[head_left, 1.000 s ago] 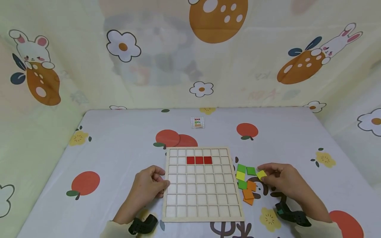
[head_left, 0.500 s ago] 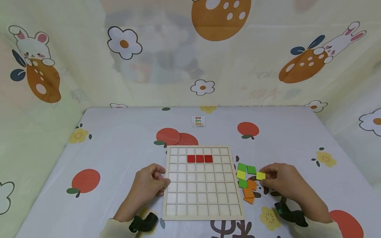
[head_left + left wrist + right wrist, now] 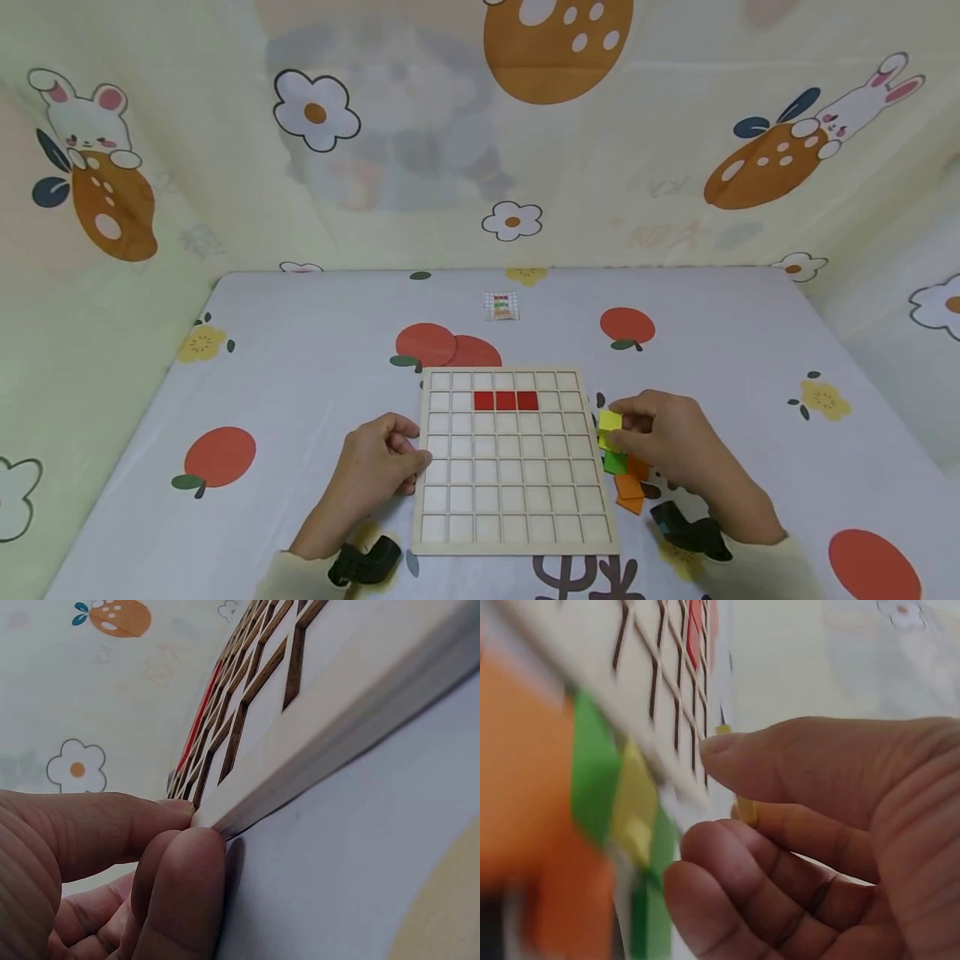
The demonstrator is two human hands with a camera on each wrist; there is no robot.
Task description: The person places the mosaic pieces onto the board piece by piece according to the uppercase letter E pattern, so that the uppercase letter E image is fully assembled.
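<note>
A wooden grid board [image 3: 517, 544] lies on the table, with three red tiles [image 3: 506, 401] side by side in its second row from the far edge. My left hand [image 3: 375, 462] pinches the board's left edge between thumb and finger. Over the loose pile at the board's right side, my right hand [image 3: 675, 437] holds a yellow square tile [image 3: 610, 419] between thumb and fingers. Beneath it lie another yellow tile, a green tile [image 3: 615, 462] and several orange tiles [image 3: 628, 486]. Some green tiles are hidden by the right hand in the head view.
A small printed card [image 3: 501, 306] with a coloured grid pattern lies beyond the board. The tablecloth [image 3: 300, 350] carries printed fruit and flowers. A patterned curtain [image 3: 420, 183] hangs behind the table.
My right hand has carried the yellow tile leftward, from the right of the pile to over it near the board. The left hand has stayed at the board's edge.
</note>
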